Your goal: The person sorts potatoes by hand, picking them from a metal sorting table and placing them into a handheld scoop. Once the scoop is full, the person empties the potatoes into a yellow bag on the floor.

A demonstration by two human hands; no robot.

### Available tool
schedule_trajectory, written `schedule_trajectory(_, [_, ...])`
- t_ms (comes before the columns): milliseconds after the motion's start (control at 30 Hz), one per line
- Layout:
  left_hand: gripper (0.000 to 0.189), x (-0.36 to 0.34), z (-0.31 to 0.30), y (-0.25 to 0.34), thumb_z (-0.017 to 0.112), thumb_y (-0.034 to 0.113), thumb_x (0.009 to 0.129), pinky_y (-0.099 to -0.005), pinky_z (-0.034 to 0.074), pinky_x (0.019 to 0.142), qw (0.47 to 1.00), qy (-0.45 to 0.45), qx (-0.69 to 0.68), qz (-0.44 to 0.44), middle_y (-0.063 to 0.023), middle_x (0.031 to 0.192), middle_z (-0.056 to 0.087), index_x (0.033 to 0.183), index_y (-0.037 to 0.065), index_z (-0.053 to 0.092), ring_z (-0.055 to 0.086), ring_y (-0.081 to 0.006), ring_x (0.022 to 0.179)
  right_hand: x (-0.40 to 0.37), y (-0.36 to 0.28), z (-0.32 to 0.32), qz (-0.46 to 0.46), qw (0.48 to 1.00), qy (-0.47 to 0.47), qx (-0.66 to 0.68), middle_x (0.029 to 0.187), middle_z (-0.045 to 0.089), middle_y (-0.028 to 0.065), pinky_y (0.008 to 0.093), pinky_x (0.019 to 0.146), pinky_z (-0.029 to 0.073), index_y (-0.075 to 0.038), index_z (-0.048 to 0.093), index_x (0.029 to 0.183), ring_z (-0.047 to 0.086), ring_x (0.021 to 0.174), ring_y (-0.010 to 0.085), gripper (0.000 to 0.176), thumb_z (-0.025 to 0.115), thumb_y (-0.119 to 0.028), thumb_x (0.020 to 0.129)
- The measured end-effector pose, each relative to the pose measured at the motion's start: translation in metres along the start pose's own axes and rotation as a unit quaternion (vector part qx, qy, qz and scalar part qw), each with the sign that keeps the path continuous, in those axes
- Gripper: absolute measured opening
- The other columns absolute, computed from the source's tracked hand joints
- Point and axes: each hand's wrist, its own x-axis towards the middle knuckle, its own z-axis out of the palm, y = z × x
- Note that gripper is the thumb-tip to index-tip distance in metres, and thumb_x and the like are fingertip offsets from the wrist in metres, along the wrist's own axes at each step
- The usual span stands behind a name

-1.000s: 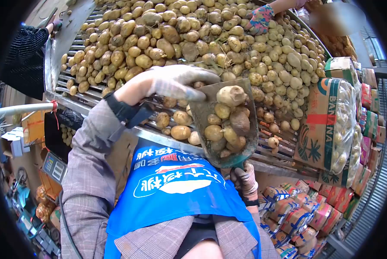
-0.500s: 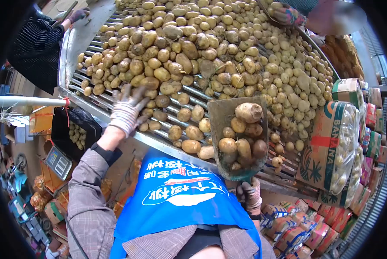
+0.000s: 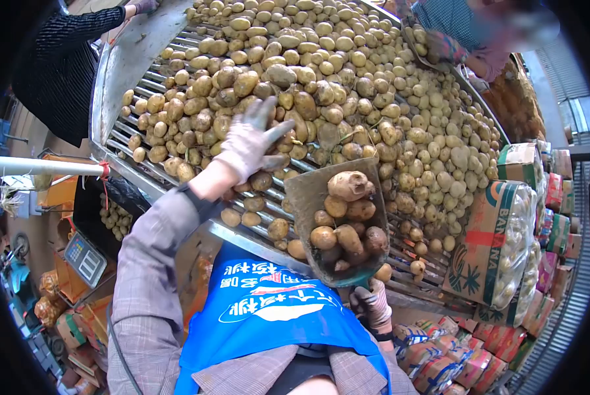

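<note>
My left hand (image 3: 247,141), in a pale glove with dirty fingertips, is open over the potatoes (image 3: 206,85), its fingers spread at the near edge of the heap. In my right hand (image 3: 372,305), also gloved, is the handle of a scoop (image 3: 306,192), low at the front of the rack. Several potatoes lie in the scoop's pan, a large lumpy one at its far end. The scoop overlaps the slatted metal rack (image 3: 278,196) that bears the heap. A few loose potatoes sit on the slats between my left hand and the scoop.
A person's gloved hand (image 3: 447,49) is at the far right with another scoop; a second person's dark sleeve (image 3: 77,29) shows far left. A banana carton (image 3: 477,240) with bagged potatoes stands right. A digital scale (image 3: 85,259) and a black-lined crate (image 3: 89,204) stand left.
My left hand has moved right and farther onto the heap. The loaded scoop in my right hand has shifted left and slightly nearer in view. The person at the far right leans further in.
</note>
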Motion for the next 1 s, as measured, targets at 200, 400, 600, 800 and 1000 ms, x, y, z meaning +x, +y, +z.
schedule_trajectory(200, [0.053,0.037,0.026,-0.008,0.078,0.042,0.068,-0.0480,0.047,0.093,0.996,-0.057,0.006,-0.068,-0.0096,0.126,0.053,0.110,0.012,0.063,0.047,-0.0349,0.122,0.008,-0.020,0.009,0.030,0.999,-0.044,0.011,0.061,0.060,0.0007,0.0223,0.042,0.037,-0.004,0.063,0.079,0.051,0.047,0.0082,0.026,0.068,-0.028,0.085])
schedule_trajectory(400, [0.045,0.037,0.007,-0.002,0.080,0.032,0.068,-0.0419,0.048,0.093,0.971,0.075,-0.204,-0.101,-0.0142,0.114,0.058,0.100,0.006,0.064,0.055,-0.0347,0.108,0.026,-0.021,0.016,-0.117,0.978,-0.047,-0.168,0.062,0.061,0.0029,0.0250,0.044,0.039,-0.003,0.064,0.081,0.053,0.048,0.0092,0.023,0.065,-0.025,0.086])
schedule_trajectory(600, [0.047,-0.009,-0.032,0.072,0.080,0.031,0.061,-0.0474,0.046,0.095,0.953,0.056,-0.244,0.173,-0.0127,0.122,0.056,0.101,0.012,0.064,0.054,-0.0333,0.115,0.048,-0.016,0.026,-0.147,0.968,-0.064,-0.192,0.067,0.063,0.0035,0.0287,0.054,0.045,-0.002,0.064,0.084,0.057,0.058,0.0131,0.021,0.064,-0.023,0.084])
schedule_trajectory(800, [0.066,-0.036,-0.045,0.064,0.074,0.043,0.064,-0.0561,0.034,0.106,0.940,-0.018,-0.196,0.280,-0.0146,0.146,0.041,0.124,0.019,0.058,0.036,-0.0376,0.137,0.054,-0.019,0.035,-0.014,0.993,-0.110,-0.049,0.072,0.062,0.0008,0.0259,0.055,0.045,-0.003,0.062,0.092,0.056,0.063,0.0089,0.019,0.065,-0.021,0.085])
schedule_trajectory(1000, [0.070,-0.035,-0.057,0.037,0.071,0.056,0.071,-0.0525,0.041,0.099,0.940,0.054,-0.198,0.273,-0.0143,0.141,0.047,0.129,0.022,0.057,0.049,-0.0349,0.123,0.066,-0.016,0.053,-0.055,0.993,-0.105,-0.021,0.078,0.064,0.0006,0.0251,0.058,0.046,-0.002,0.062,0.102,0.055,0.067,0.0075,0.027,0.067,-0.022,0.084])
